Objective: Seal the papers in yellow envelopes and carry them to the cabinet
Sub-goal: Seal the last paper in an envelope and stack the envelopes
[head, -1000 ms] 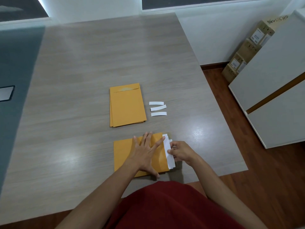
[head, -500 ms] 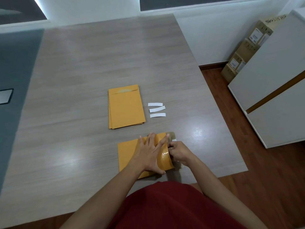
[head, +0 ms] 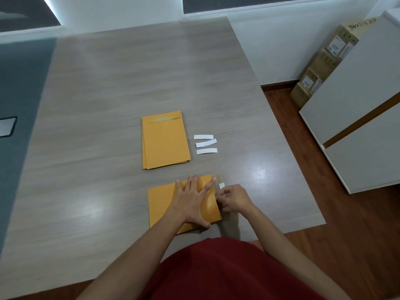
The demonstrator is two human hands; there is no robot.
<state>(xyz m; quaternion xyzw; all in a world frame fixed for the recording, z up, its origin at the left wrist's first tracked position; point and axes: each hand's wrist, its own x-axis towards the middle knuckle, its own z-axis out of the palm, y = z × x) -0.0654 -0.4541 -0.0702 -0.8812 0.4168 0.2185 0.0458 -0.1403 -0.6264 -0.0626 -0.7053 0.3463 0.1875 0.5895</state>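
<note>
A yellow envelope (head: pixel 162 204) lies near the table's front edge with its opening end to the right. My left hand (head: pixel 192 200) rests flat on it with fingers spread, pressing down over the folded flap (head: pixel 211 204). Just right of that edge, my right hand (head: pixel 233 199) is pinched on a small white strip (head: pixel 221 186) that sticks out above its fingers. A stack of yellow envelopes (head: pixel 165 140) lies farther back at the table's middle. The papers are not visible.
Three white paper strips (head: pixel 205 144) lie right of the stack on the grey wood table (head: pixel 129 72). A white cabinet (head: pixel 357 105) stands to the right on the wooden floor, with stacked cardboard boxes (head: pixel 320 68) behind it.
The long white strip along the envelope's right edge is gone from there and the flap now lies folded over. My left hand slid right onto the flap; my right hand stays at the edge.
</note>
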